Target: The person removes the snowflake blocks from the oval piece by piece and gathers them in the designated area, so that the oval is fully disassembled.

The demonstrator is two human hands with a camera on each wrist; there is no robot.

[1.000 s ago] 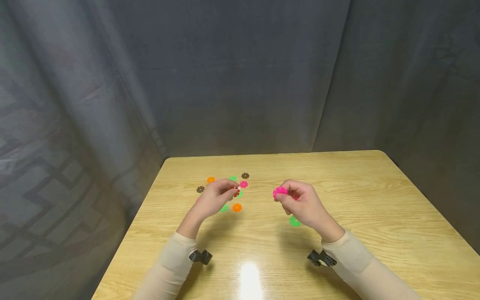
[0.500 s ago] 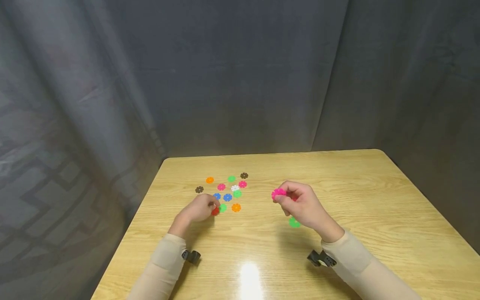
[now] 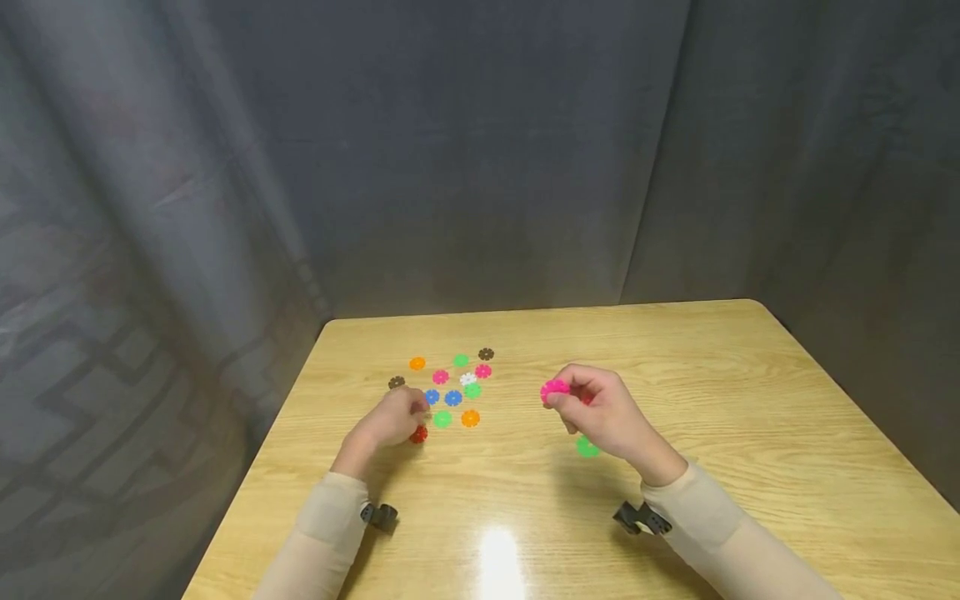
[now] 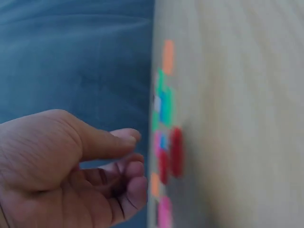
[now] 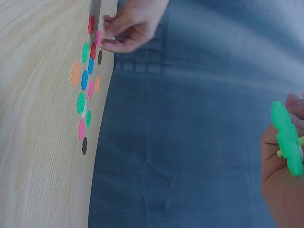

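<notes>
Pink disc cluster [image 3: 556,388] pinched in right hand [image 3: 600,410]; left hand [image 3: 393,418] (fingers loosely curled) touches red disc [image 3: 418,434].

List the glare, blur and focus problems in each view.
Head view: sharp, with a bright glare patch on the table near the front edge. Left wrist view: the left hand is clear, the coloured discs smeared by blur. Right wrist view: the green piece is soft at the frame edge.
</notes>
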